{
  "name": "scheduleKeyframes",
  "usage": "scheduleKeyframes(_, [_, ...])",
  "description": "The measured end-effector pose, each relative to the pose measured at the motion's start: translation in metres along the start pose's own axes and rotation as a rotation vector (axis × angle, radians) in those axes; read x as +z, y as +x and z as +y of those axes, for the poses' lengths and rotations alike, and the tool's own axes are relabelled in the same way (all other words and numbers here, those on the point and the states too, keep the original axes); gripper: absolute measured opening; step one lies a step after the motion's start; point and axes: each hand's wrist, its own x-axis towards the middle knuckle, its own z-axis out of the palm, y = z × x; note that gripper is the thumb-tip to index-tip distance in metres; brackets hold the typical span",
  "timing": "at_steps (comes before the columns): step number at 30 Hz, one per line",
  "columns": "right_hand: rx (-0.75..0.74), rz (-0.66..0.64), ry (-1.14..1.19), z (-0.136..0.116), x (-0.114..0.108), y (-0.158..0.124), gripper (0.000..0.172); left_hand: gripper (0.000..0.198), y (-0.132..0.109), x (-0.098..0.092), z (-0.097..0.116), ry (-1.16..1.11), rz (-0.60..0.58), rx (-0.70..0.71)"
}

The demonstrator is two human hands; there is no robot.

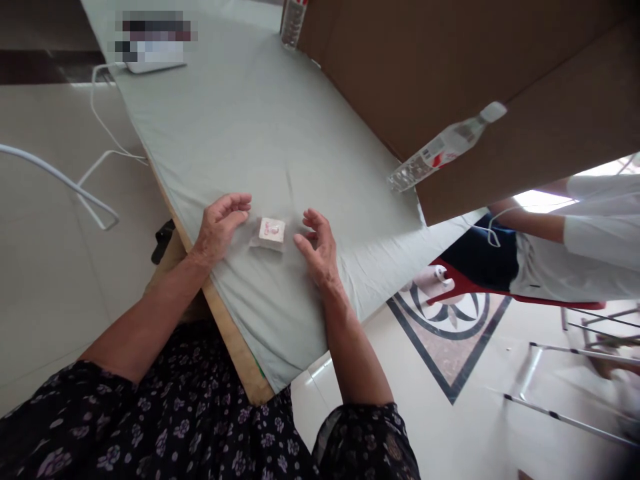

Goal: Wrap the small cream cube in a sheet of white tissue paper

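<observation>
A small square packet (271, 233), white with a pink print, lies on the pale green cloth (260, 127) that covers the table. My left hand (220, 223) rests on the cloth just left of the packet, fingers loosely curled and apart, holding nothing. My right hand (317, 247) hovers just right of the packet with fingers spread and slightly bent, empty too. Neither hand touches the packet.
A clear plastic water bottle (443, 148) stands beside a large brown cardboard sheet (450, 67). A second bottle (293, 23) stands at the far end. A white device with a cable (150, 63) sits at the table's far corner. Another person in white (575, 240) sits on a red chair.
</observation>
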Motion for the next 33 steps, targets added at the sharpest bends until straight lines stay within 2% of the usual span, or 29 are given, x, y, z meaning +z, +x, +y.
scheduleKeyframes(5, [0.066,0.059,0.121,0.008,-0.002,0.003,0.082,0.040,0.002,0.000,-0.003,-0.085,0.045,0.007])
scheduleKeyframes(10, [0.071,0.059,0.115,0.008,0.001,0.001,0.080,0.037,-0.006,-0.002,0.004,0.106,-0.033,0.023])
scheduleKeyframes(13, [0.101,0.058,0.096,0.007,0.002,0.005,0.073,0.032,-0.011,-0.001,0.007,0.264,-0.046,0.115])
scheduleKeyframes(18, [0.160,0.051,0.069,0.006,0.003,0.027,0.053,0.022,-0.015,0.001,0.010,0.375,-0.051,0.233])
scheduleKeyframes(25, [0.158,-0.118,0.137,-0.002,0.013,0.055,0.044,0.019,-0.017,0.003,0.014,0.400,-0.091,0.225])
scheduleKeyframes(30, [0.176,-0.093,0.188,-0.004,0.009,0.046,0.044,0.017,-0.017,0.003,0.013,0.380,-0.095,0.219])
scheduleKeyframes(33, [0.111,-0.068,0.134,-0.011,-0.001,0.034,0.040,0.017,-0.018,0.003,0.013,0.377,-0.111,0.232])
